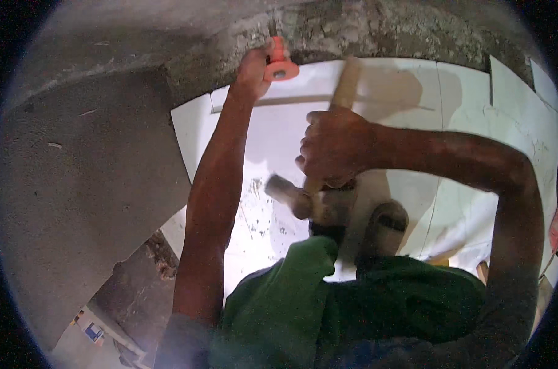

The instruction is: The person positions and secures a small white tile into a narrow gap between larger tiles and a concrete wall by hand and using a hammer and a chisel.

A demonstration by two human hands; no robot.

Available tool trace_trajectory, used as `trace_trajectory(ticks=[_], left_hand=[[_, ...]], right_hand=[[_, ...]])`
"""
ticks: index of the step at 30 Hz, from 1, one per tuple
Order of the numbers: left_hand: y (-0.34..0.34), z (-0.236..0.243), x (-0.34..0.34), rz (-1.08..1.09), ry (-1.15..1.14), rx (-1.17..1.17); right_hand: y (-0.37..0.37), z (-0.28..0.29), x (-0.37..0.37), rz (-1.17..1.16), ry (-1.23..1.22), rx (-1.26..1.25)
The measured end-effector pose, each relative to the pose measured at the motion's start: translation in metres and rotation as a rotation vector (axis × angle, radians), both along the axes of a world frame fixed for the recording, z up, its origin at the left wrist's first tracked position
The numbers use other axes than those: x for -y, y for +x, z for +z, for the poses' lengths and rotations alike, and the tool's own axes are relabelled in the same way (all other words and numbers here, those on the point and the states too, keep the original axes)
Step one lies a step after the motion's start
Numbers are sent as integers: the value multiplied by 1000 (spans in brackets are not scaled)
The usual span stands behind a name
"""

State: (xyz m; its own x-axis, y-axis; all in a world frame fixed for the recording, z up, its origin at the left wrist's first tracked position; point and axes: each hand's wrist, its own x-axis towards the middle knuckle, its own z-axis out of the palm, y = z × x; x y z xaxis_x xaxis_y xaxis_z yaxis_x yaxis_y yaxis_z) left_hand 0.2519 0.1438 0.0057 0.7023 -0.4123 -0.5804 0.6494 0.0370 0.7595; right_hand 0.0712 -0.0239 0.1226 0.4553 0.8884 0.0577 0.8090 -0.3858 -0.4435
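Note:
My left hand [254, 71] is wrapped round a chisel with an orange grip and round hand guard [282, 70]. The chisel's dark tip points away from me, up to the broken edge of the rough wall strip [402, 31]; I cannot tell whether it touches. My right hand [337, 144] grips a hammer by its pale wooden handle [348, 80]. The handle's free end points away from me, and the hammer head, smeared by motion, is on the near side of my fist. Both hands are over white tiles [466, 98].
A grey, rough-surfaced area [88, 166] spreads along the left. Green cloth [408, 295] covers my legs, with a shoe [389, 221] on the tiles. Small dark crumbs [260, 230] lie between my arms. A small blue-and-white package [93, 332] is at the lower left.

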Motion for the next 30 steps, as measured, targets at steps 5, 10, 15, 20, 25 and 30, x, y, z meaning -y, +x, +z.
trace_trajectory(ticks=[5,10,15,20,25,30], left_hand=[[17,5,24,-76,-12,-40],[14,-2,17,-107,-12,167],[20,-13,8,-313,157,364],[41,-11,11,-288,4,117],[26,-4,14,-283,127,284],[30,21,24,-313,211,300]], right_hand=[[40,-62,44,-369,39,43],[1,-3,10,-215,-136,-57],[44,-38,40,-395,-166,-48],[21,-27,29,-348,-7,62],[51,-4,43,-307,-160,-109],[31,-15,28,-505,-144,-92]])
